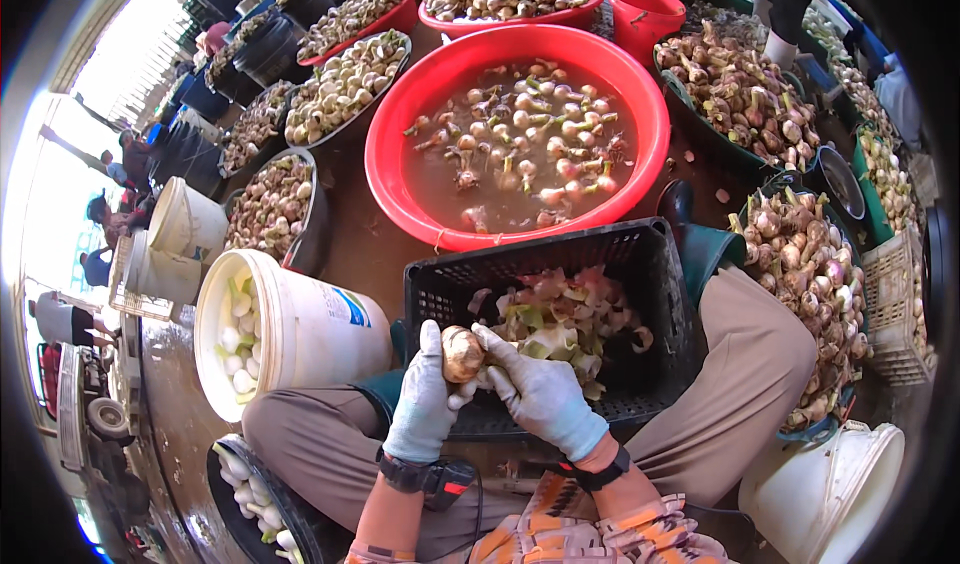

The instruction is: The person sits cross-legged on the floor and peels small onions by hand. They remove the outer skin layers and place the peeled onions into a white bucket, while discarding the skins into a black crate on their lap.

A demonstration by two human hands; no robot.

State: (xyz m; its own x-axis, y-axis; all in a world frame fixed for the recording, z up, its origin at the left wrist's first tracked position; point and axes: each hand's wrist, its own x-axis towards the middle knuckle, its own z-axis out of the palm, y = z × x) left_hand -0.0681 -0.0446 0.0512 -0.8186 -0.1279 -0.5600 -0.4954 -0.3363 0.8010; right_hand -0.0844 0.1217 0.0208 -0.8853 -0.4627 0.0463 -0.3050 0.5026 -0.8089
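Note:
A round, brown-skinned bulb [462, 354] sits in the grip of my gloved left hand [423, 394], with the thumb upright along its side. My gloved right hand [543, 394] meets it from the right, thumb and fingers closed at the bulb's edge. Whether a small blade is between those fingers cannot be seen. Both hands are over the near side of a black plastic crate [640, 364] between my knees. Pink, white and green peelings [560, 319] lie heaped in the crate.
Beyond the crate stands a red basin [655, 134] of murky water with floating bulbs. A tilted white bucket [330, 314] holds peeled bulbs at left. Unpeeled bulbs [805, 274] fill a tub at right, near another white bucket [830, 484]. A black tub of white bulbs [255, 499] is lower left.

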